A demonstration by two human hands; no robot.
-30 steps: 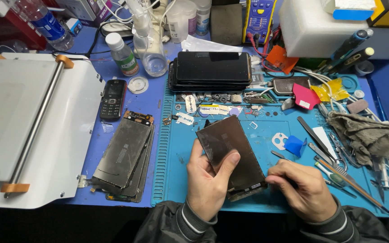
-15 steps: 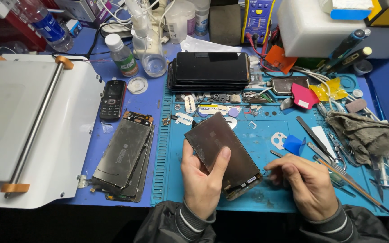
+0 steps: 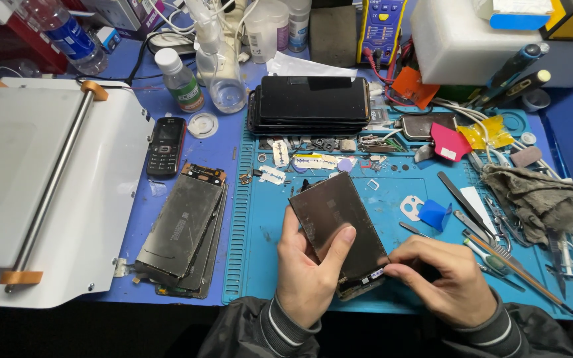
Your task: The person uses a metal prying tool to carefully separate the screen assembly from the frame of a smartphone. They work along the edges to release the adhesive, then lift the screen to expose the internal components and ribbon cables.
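A single head-worn camera looks steeply down on a workbench from close above, facing 12 o'clock. Both hands, left [image 3: 306, 265] and right [image 3: 442, 278], sit at 6 o'clock; a blue mat [image 3: 392, 192] fills the centre.

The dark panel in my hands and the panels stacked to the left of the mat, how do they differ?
The held panel is lifted off the blue mat, gripped by the left hand and right hand; the stacked panels lie flat, untouched. The held one is single; the others are layered. Both are dark, rectangular and scuffed.
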